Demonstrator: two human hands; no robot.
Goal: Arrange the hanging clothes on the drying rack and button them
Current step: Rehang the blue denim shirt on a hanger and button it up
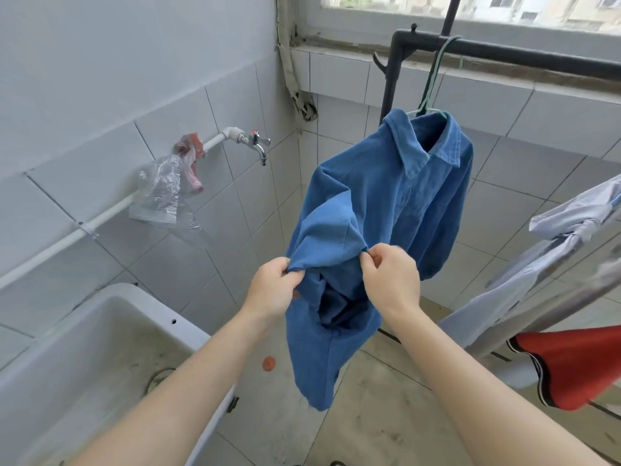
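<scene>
Fingers of left hand (272,287) and right hand (391,277) tight around blue shirt (386,196) edge, below green hanger (425,107).

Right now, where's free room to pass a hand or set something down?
Free: the gap between blue shirt and tap; the sink; the floor tiles under the shirt. Crowded: right of it, where white garment and red garment hang. The left hand and right hand hold its lower edge.
</scene>
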